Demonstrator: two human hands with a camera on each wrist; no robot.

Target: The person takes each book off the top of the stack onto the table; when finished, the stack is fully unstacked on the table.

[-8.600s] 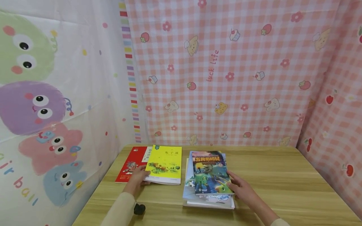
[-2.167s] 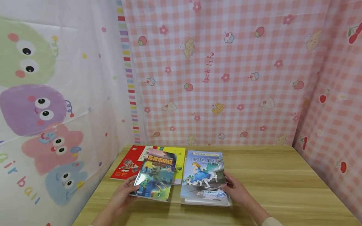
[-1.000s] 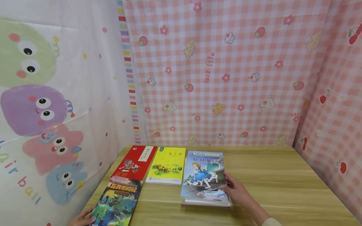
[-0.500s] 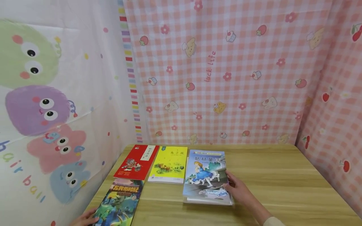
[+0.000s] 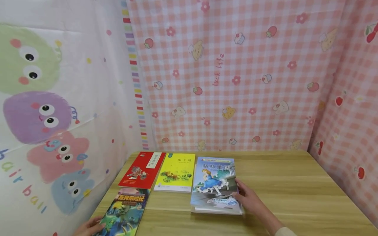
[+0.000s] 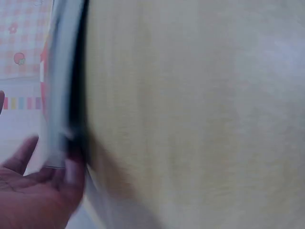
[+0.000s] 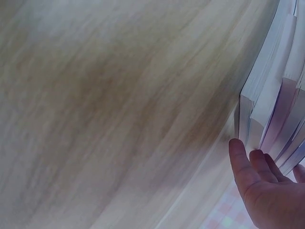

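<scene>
At the near left, my left hand (image 5: 89, 226) holds the left edge of a comic-style dinosaur book (image 5: 127, 209), thumb over its cover. The left wrist view is blurred; a fingertip (image 6: 74, 169) lies against the book's edge (image 6: 66, 86) by the tabletop. A stack of books, topped by a blue fairy-tale book with a girl in a blue dress (image 5: 211, 183), lies mid-table. My right hand (image 5: 249, 200) rests along its right side; in the right wrist view nearly straight fingers (image 7: 245, 169) touch the lower books (image 7: 267, 90).
Behind the dinosaur book lies a red book (image 5: 144, 175), with a yellow book (image 5: 174, 173) between it and the stack. Wooden table (image 5: 283, 183) extends to the right. A pink checked cloth (image 5: 251, 82) hangs at the back and a cartoon-printed white cloth (image 5: 97, 82) at the left.
My left hand has taken the dinosaur book off the stack, carried it left and set it before the red book. The yellow book now lies beside the red one. My right hand stays at the stack.
</scene>
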